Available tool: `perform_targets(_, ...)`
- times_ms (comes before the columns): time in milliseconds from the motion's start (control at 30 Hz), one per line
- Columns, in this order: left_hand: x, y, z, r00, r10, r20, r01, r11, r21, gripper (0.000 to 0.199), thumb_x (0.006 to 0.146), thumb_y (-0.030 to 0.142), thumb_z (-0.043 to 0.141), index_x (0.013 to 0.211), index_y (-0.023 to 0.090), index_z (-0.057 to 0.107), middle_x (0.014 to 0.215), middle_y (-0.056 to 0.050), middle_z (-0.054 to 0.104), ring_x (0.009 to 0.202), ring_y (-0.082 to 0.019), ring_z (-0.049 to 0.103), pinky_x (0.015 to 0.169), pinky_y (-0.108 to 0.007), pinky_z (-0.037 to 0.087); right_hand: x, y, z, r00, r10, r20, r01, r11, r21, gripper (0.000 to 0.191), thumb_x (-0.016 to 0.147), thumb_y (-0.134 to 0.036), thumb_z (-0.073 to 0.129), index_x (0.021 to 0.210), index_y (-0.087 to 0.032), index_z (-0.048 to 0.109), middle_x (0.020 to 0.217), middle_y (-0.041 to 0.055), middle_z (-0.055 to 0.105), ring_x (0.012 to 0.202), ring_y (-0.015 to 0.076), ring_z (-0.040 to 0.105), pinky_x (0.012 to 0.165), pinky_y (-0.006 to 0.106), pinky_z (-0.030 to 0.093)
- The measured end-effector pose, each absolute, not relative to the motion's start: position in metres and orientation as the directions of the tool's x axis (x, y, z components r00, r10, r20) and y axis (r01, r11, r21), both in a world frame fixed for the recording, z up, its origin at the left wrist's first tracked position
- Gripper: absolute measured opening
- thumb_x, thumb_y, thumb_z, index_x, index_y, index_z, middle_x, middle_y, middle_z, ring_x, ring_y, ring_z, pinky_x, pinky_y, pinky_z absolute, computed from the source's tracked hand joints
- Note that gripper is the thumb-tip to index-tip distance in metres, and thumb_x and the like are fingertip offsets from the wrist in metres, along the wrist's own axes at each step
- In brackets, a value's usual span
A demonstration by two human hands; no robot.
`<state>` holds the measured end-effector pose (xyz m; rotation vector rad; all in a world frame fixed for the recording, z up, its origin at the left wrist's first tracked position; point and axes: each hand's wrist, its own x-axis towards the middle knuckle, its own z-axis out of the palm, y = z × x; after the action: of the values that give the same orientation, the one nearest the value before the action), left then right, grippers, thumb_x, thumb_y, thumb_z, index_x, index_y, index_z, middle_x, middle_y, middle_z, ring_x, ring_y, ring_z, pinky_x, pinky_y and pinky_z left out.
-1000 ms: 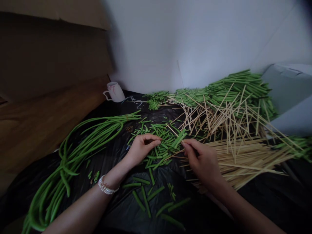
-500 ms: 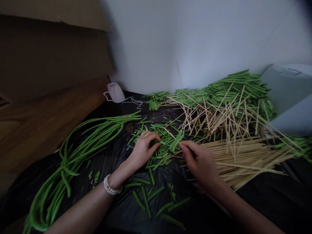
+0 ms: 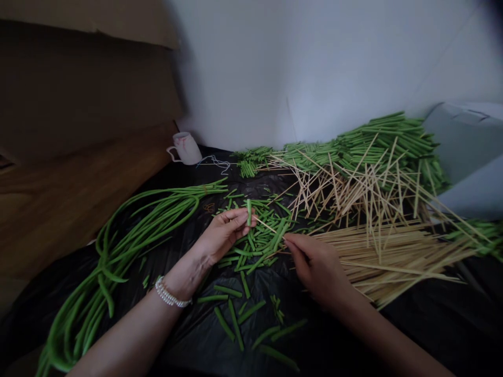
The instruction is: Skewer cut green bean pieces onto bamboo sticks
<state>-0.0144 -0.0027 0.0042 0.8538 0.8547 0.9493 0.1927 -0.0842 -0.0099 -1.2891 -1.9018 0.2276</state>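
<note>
Between the thumb and fingers of my left hand [image 3: 230,228], a short cut piece of green bean [image 3: 249,212] is held upright. My right hand [image 3: 318,267] pinches a thin wooden skewer [image 3: 265,225], its point toward that piece. Bean pieces [image 3: 281,233] are threaded on the skewer close to my right fingertips. Whether the point touches the held piece I cannot tell. Beneath both hands spreads a loose pile of cut bean pieces [image 3: 255,243].
Long uncut beans [image 3: 153,209] lie bundled at left. Bare skewers [image 3: 385,256] lie at right, with filled skewers [image 3: 385,141] stacked behind them against the wall. A white mug [image 3: 186,149] stands at the back left. Black plastic sheeting [image 3: 176,345] covers the surface.
My left hand has come up from the pile with a bean piece and turned toward the skewer. My right hand has moved slightly left and down, still holding the skewer.
</note>
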Motion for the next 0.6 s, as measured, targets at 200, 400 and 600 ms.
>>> perform_targets(200, -0.0136, -0.0052, 0.0048, 0.379, 0.904, -0.199, -0.307, 0.326, 0.894, 0.022, 0.072, 0.024, 0.075, 0.092, 0.015, 0.074, 0.087, -0.006, 0.071, 0.076, -0.01, 0.061, 0.068, -0.019, 0.047, 0.194, -0.0825, -0.0113, -0.15, 0.845, 0.514, 0.715, 0.451, -0.533, 0.024, 0.09, -0.016, 0.046, 0.098, -0.019, 0.068, 0.096, 0.0069, 0.073, 0.084, 0.0189, 0.069, 0.075, 0.031, 0.054)
perform_targets(400, -0.013, -0.0064, 0.0062, 0.38, 0.902, -0.204, -0.275, 0.321, 0.906, 0.022, 0.072, 0.026, 0.075, 0.091, 0.015, 0.074, 0.089, -0.006, 0.07, 0.079, -0.011, 0.061, 0.07, -0.02, 0.047, 0.1939, -0.0824, -0.0104, -0.16, 0.846, 0.509, 0.719, 0.453, -0.526, 0.024, 0.09, -0.015, 0.046, 0.098, -0.017, 0.068, 0.094, 0.0075, 0.073, 0.081, 0.0189, 0.069, 0.074, 0.031, 0.054)
perform_targets(600, -0.0134, -0.0065, 0.0037, 0.364, 0.913, -0.186, -0.243, 0.286, 0.927, 0.019, 0.072, 0.029, 0.075, 0.086, 0.016, 0.075, 0.087, -0.005, 0.069, 0.078, -0.01, 0.06, 0.074, -0.021, 0.047, 0.1941, -0.0828, -0.0116, -0.173, 0.846, 0.505, 0.714, 0.461, -0.527, 0.025, 0.088, -0.014, 0.046, 0.1, -0.019, 0.067, 0.095, 0.0068, 0.073, 0.083, 0.0183, 0.069, 0.075, 0.031, 0.054)
